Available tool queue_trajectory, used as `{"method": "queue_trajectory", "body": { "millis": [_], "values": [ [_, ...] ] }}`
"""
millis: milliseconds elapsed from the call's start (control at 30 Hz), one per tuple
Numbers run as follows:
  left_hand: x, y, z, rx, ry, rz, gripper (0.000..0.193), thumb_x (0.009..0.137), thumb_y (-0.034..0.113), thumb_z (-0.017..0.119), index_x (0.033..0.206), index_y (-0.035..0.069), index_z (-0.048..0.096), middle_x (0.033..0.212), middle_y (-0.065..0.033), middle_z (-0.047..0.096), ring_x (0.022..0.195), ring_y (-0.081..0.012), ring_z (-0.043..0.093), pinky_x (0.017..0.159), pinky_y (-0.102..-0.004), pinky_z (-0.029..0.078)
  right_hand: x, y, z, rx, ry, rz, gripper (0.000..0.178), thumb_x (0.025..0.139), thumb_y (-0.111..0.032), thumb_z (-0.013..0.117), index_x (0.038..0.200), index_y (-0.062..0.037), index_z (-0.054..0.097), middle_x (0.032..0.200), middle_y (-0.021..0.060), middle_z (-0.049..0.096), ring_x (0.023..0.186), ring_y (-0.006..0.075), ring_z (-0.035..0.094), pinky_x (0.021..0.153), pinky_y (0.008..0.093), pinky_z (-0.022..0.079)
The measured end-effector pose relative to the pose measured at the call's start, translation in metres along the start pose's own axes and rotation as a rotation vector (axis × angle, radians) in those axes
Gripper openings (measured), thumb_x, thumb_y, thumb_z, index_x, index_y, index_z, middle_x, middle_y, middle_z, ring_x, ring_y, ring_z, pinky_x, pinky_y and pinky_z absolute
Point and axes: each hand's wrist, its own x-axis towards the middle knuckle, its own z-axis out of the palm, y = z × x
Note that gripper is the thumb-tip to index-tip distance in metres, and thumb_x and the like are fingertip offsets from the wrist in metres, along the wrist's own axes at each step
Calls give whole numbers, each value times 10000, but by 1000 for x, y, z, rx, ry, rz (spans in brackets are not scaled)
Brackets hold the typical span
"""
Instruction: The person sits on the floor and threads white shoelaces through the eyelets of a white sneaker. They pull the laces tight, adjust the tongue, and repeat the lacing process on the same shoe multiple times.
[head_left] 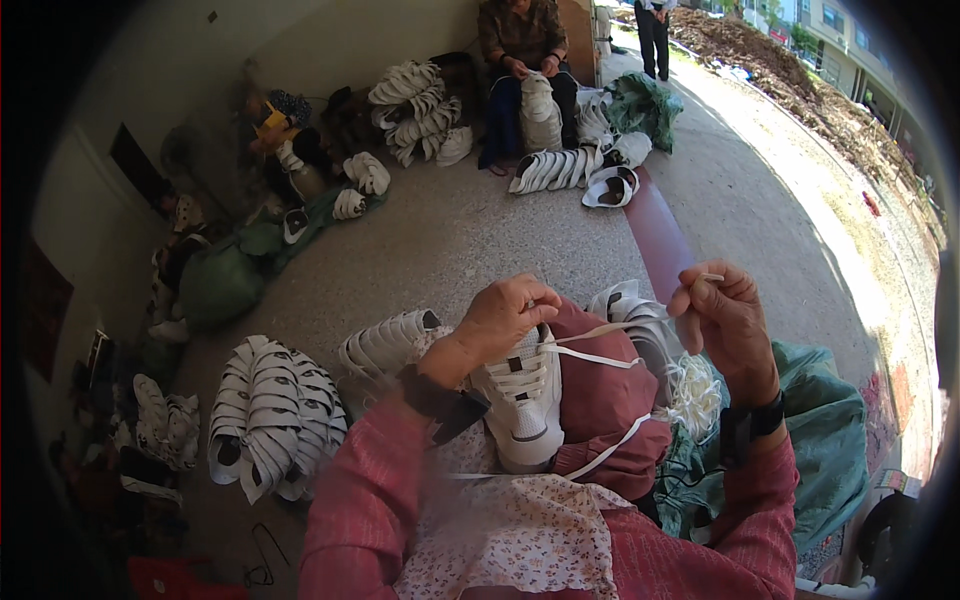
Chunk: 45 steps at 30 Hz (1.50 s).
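A white shoe upper [522, 395] with a grey-edged toe lies across my lap, its toe toward me and lace strung through its eyelets. Over its far end, my left hand [505, 318] is closed with bent fingers; whatever they pinch cannot be made out. Raised to the right, my right hand [722, 305] pinches a white shoelace [608, 328], whose tip pokes out above the thumb. That lace runs back to the upper's top eyelets. A loose lace end [610, 450] trails over the dark red cloth [600, 400] on my leg.
Beside my right knee are a bundle of white laces [692, 398] and a green sack [810, 440]. Stacked white uppers [275, 415] stand at left, with another row [390, 345] ahead. Across the floor a seated person [525, 50] handles an upper; others sit far left.
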Motion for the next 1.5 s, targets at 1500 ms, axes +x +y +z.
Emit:
{"method": "queue_trajectory", "body": {
  "millis": [1500],
  "values": [
    [-158, -25, -50, 360, 566, -204, 293, 859, 120, 718, 1115, 12, 625, 1042, -100, 638, 976, -225, 612, 869, -351, 482, 37, 131, -8, -617, -187, 537, 129, 891, -183, 667, 889, -67, 723, 643, -78, 479, 510, 31, 369, 444, 232, 258]
  ]
}}
